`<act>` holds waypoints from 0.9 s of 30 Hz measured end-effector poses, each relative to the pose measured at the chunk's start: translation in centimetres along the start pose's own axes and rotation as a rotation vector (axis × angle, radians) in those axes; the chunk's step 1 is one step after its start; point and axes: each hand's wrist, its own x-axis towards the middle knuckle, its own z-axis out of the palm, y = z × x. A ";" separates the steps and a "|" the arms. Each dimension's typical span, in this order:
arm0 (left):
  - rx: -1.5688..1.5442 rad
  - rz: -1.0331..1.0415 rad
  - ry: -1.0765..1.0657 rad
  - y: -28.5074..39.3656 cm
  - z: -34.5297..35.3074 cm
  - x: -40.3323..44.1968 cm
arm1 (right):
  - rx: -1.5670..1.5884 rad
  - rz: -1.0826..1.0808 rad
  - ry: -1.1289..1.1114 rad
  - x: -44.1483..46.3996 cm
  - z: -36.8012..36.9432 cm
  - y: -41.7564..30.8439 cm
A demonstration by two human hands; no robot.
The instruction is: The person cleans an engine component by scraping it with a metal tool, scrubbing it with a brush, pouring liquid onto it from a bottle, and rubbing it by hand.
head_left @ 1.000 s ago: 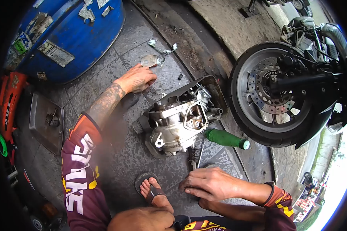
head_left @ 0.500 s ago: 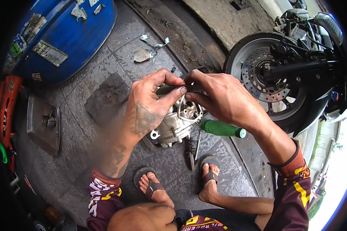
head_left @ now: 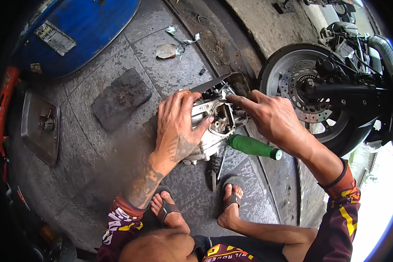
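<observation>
A metal engine part (head_left: 210, 142) with an opening on top rests low in front of me, partly covered by both hands. My left hand (head_left: 177, 118) lies over its left side, fingers wrapped over the edge and thumb beside the opening. At the upper right of the opening, my right hand (head_left: 266, 115) reaches in with its index finger extended; its other fingertips are partly hidden. A dark curved tray (head_left: 240, 85) shows behind the part. The green bottle (head_left: 253, 146) lies to its right, and a brush (head_left: 215, 165) and a thin metal rod (head_left: 223, 161) lie below.
A blue drum (head_left: 87, 32) stands at the upper left, with a metal pan (head_left: 30, 126) below it. A dark flat block (head_left: 121, 98) and torn packaging (head_left: 166, 51) lie on the floor. A motorcycle wheel (head_left: 275, 72) is at the right. My feet are below.
Both hands came together above the engine part, then parted and lowered onto it. My left hand has left the floor near the packaging. The camera view has shifted slightly.
</observation>
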 end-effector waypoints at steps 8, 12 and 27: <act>-0.001 0.017 0.016 -0.1 0.0 0.0 | 0.007 -0.008 -0.051 0.3 0.4 0.1; -0.011 0.008 0.017 -0.1 0.1 0.0 | -0.001 -0.011 -0.068 0.2 0.5 0.4; 0.010 -0.006 0.008 0.0 0.1 -0.1 | 0.033 -0.024 0.015 0.2 0.5 0.7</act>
